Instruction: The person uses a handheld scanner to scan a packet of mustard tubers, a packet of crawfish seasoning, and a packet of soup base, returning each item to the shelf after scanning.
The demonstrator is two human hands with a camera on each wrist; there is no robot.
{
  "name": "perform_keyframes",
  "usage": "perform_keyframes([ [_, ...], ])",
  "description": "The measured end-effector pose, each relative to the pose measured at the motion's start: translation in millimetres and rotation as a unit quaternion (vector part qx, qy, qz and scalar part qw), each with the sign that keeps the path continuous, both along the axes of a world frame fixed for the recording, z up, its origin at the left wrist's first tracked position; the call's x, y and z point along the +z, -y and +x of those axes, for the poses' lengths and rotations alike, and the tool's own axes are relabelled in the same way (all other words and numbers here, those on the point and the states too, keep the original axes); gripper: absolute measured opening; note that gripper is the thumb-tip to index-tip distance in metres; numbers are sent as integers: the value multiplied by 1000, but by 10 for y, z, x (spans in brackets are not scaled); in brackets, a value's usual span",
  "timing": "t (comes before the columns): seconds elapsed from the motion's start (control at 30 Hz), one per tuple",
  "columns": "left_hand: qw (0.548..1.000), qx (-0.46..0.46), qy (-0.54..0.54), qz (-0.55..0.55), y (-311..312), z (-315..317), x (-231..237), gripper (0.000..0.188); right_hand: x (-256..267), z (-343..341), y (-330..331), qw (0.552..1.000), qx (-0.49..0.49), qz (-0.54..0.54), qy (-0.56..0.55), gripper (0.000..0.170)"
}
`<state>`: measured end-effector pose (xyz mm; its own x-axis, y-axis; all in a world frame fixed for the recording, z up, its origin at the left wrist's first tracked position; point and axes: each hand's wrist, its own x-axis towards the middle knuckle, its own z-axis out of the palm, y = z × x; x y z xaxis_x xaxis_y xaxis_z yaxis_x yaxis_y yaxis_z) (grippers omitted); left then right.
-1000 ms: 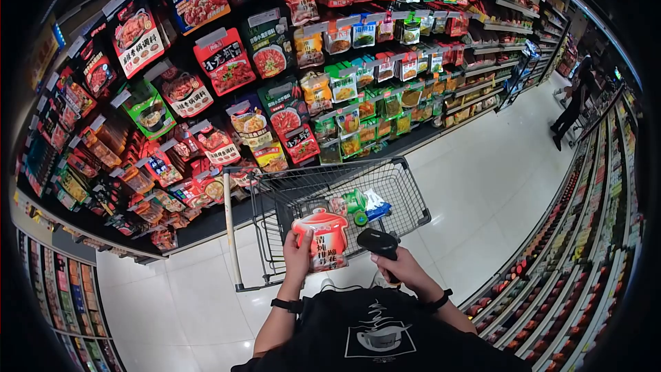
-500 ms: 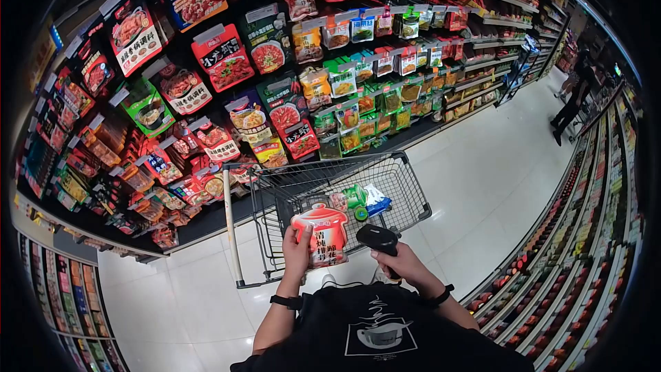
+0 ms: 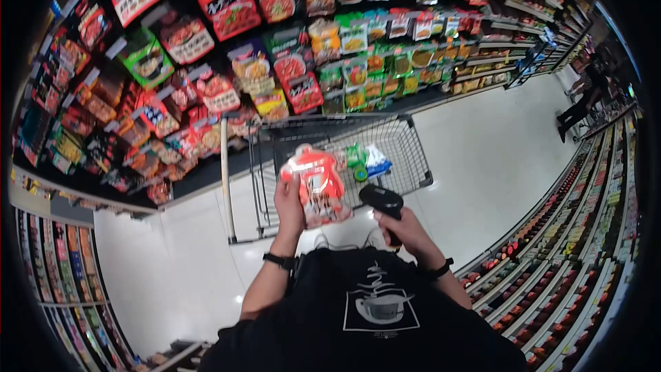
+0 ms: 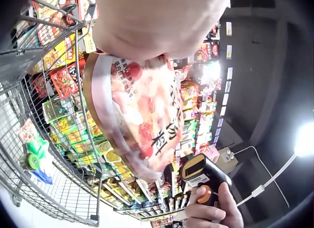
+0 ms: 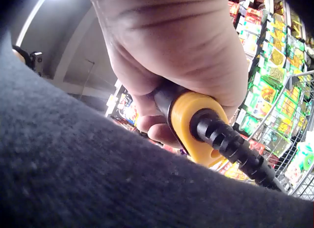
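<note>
In the head view my left hand (image 3: 290,205) pinches a red and white seasoning packet (image 3: 318,182) by its left side. It is held over the near part of the wire shopping cart (image 3: 226,179). The left wrist view shows the face of the packet (image 4: 142,108), with food pictures and dark characters, tilted beneath the hand. My right hand (image 3: 407,231) grips a black barcode scanner (image 3: 381,198) to the right of the packet. The scanner (image 4: 206,174) has an orange trigger, and a yellow ring (image 5: 191,115) circles its lower end at a coiled black cord (image 5: 235,147).
Inside the cart lie a green packet (image 3: 354,156) and a blue and white packet (image 3: 377,161). Racks of hanging seasoning packets (image 3: 227,7) line the far side. Shelves of bottles and jars (image 3: 551,269) run along the right. A person in dark clothes (image 3: 578,107) stands down the aisle.
The head view has tipped downward, so racks and cart sit higher in it. The left hand still holds the packet, now tilted with glare across it; the right hand keeps the scanner.
</note>
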<state>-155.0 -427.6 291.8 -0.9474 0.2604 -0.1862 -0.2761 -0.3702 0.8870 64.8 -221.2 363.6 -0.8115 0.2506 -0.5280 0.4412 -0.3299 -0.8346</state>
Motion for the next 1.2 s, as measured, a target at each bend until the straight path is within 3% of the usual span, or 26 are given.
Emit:
perform_keyframes([
  [0.13,998,61,-27,9,-67,-70,158,24,105,-12,30,999,-9,-22,-22,29],
  [0.4,997,71,-4,1,-8,-97,160,25,83,-12,38,999,2,-20,-28,29],
  [0.5,995,83,19,48,-64,-99,195,27,72,-15,40,999,0,-26,-20,28],
  [0.53,987,-2,72,143,16,-142,86,29,70,-16,35,999,2,-35,-25,28],
  [0.6,919,-161,172,317,367,-229,-188,34,97,-4,26,997,10,-63,-33,27],
  [0.63,871,-183,145,433,331,-70,38,41,150,6,13,995,18,-95,-36,27],
  [0.67,743,-299,91,592,209,-282,-280,46,175,2,0,992,39,-110,-58,26],
  [0.77,801,-241,131,532,311,-93,273,46,323,-15,11,987,145,-62,-17,29],
  [0.8,796,-244,135,537,316,-72,236,46,421,-60,-7,984,178,-26,20,30],
  [0.93,786,-230,151,554,233,-104,211,52,356,-236,33,958,284,26,0,32],
  [1.2,796,-226,145,543,217,-89,255,63,411,-279,52,964,265,-8,-17,37],
])
